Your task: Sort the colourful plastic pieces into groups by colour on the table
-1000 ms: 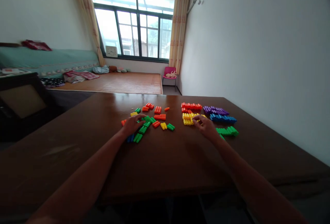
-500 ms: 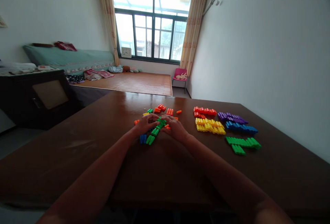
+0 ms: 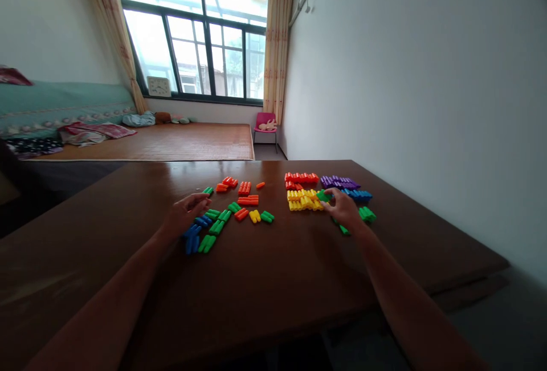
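My right hand (image 3: pixel 342 208) pinches a green block (image 3: pixel 323 195) above the right end of the yellow block rows (image 3: pixel 304 200). Green rows (image 3: pixel 367 214) lie partly hidden behind that hand. My left hand (image 3: pixel 188 211) hovers at the left of the scattered blocks, its fingers curled together; what they hold, if anything, is hidden. Close by it are blue blocks (image 3: pixel 193 237) and joined green blocks (image 3: pixel 220 221). A red pair (image 3: pixel 241 214), a yellow pair (image 3: pixel 255 216) and a green pair (image 3: pixel 267 216) rest near the middle.
Red rows (image 3: pixel 301 178), purple rows (image 3: pixel 339 182) and blue rows (image 3: pixel 359 195) stand at the right of the brown table (image 3: pixel 265 280). Orange-red blocks (image 3: pixel 244 188) lie toward the far side. Beyond are a bed (image 3: pixel 192 140) and a pink chair (image 3: pixel 265 122).
My hands have moved apart: the right one went right with a green block, the left one drew back left. The view has turned right, uncovering the middle blocks.
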### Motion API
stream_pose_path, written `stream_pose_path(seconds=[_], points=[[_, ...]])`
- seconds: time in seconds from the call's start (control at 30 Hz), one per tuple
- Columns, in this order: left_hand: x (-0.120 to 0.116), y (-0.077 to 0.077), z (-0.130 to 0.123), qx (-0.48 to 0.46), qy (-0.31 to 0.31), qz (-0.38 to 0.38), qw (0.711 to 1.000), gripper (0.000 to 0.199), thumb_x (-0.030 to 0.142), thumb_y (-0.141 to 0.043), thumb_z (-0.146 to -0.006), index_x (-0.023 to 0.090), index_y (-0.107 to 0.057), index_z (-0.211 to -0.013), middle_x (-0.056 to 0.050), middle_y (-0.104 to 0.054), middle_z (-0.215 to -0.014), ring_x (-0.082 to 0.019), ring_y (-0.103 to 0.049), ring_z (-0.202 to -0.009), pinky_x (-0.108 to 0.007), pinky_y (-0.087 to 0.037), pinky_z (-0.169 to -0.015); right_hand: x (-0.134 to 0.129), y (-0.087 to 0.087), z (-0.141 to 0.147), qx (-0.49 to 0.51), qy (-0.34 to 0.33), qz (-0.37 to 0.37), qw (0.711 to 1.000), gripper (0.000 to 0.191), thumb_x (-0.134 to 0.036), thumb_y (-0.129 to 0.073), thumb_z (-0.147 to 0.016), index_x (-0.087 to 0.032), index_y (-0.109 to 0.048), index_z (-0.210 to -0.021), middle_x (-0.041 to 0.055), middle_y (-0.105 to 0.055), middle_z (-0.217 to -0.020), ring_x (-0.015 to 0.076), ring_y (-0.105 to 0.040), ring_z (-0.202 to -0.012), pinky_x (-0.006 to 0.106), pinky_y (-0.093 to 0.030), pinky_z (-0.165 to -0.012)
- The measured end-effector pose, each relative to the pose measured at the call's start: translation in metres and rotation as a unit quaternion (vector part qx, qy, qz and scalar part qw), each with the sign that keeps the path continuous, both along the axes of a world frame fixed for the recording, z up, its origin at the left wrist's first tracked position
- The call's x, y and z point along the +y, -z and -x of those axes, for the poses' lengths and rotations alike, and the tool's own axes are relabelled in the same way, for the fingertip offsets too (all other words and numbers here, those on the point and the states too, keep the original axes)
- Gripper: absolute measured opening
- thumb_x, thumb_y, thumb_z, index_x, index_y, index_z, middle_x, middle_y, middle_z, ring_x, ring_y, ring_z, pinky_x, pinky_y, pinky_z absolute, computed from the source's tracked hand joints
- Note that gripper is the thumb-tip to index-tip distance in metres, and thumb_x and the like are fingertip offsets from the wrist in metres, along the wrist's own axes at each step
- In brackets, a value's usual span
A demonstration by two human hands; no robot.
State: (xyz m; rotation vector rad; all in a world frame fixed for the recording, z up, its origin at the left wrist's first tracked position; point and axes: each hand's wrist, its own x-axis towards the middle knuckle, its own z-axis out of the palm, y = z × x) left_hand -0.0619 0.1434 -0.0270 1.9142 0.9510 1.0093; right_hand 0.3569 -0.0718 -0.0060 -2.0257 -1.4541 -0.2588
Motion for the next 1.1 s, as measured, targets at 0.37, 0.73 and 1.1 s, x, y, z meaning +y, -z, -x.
stream_pose_path(seconds=[0.37,0.73,1.1], points=[[0.003,0.009,0.001,0.078,-0.005,-0.051,0.996,0.067,0.066,-0.058,-0.072,0.015,-0.064,-0.114,-0.009,-0.073,-0.1,-0.027,-0.067,-0.094,-0.037,-0.052,-0.086,-0.057,0.028,-0.062,-0.146,0.195,0.188,0.952,0.034,-0.049,-0.051,-0.085,-0.023,-0.063,-0.103,0.0099,-0.067,-0.091,0.0261,-0.057,-0.094,0.03,-0.042,-0.065],[0.024,0.014,0.022,0.116,-0.115,-0.127,0.978,0.048,0.052,-0.048,-0.082,0.017,-0.067,-0.11,-0.007,-0.072,-0.104,-0.024,-0.066,-0.093,-0.034,-0.051,-0.084,-0.042,0.017,-0.044,-0.188,0.096,0.068,0.975,0.033,-0.045,-0.048,-0.087,-0.021,-0.064,-0.103,0.0087,-0.065,-0.108,0.0252,-0.057,-0.093,0.036,-0.045,-0.077],[0.022,0.035,0.033,0.318,-0.129,-0.137,0.929,0.034,0.039,-0.048,-0.088,0.029,-0.066,-0.114,-0.002,-0.063,-0.125,-0.022,-0.053,-0.12,-0.034,-0.042,-0.1,0.114,0.003,0.156,-0.133,-0.291,0.106,0.942,0.022,-0.028,-0.051,-0.089,-0.019,-0.067,-0.1,0.0073,-0.069,-0.103,0.0205,-0.061,-0.096,0.031,-0.046,-0.085]])
